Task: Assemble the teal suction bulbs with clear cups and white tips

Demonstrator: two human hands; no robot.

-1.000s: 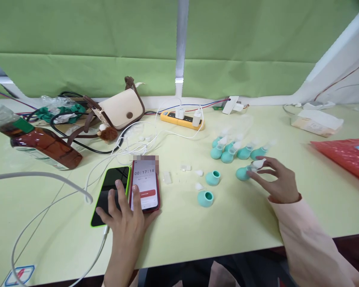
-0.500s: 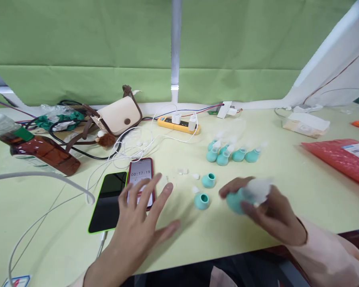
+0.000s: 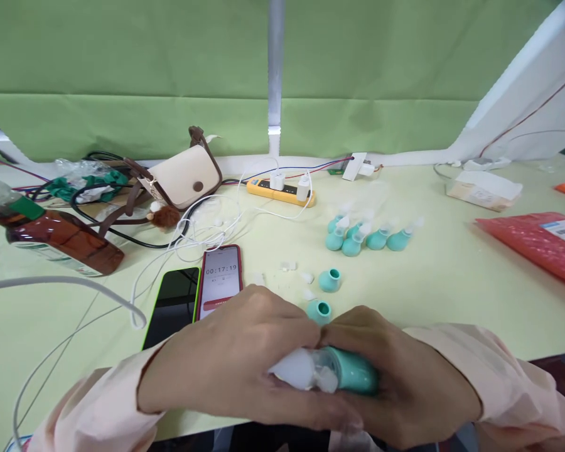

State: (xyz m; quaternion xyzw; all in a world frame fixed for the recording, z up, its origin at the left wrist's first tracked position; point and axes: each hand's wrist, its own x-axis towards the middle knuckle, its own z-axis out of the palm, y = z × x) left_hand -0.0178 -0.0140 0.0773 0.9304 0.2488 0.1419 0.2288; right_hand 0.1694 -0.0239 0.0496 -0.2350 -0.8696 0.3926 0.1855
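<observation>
Close to the table's front edge, a teal bulb nasal aspirator (image 3: 353, 370) lies sideways between my two hands. My right hand (image 3: 400, 376) is wrapped round its bulb. The fingers of my left hand (image 3: 249, 351) close on the white nozzle (image 3: 294, 369) and its clear collar. Just beyond my hands stand two teal bulbs with open necks, one nearer (image 3: 319, 311) and one farther (image 3: 329, 280). Small white tips (image 3: 307, 277) and a clear collar piece (image 3: 288, 266) lie beside them.
Several teal aspirators with nozzles (image 3: 352, 243) stand grouped farther back. Left of my hands lie a phone showing a timer (image 3: 221, 276), a black-screened phone (image 3: 174, 304) and white cables (image 3: 202, 238). A brown bottle (image 3: 66, 242), cream bag (image 3: 183, 179), yellow power strip (image 3: 282, 196) and red package (image 3: 537, 242) surround the area.
My right hand has brought the aspirator left and closer to me. My left hand, spread open over the phones before, has moved right and closed on the nozzle end.
</observation>
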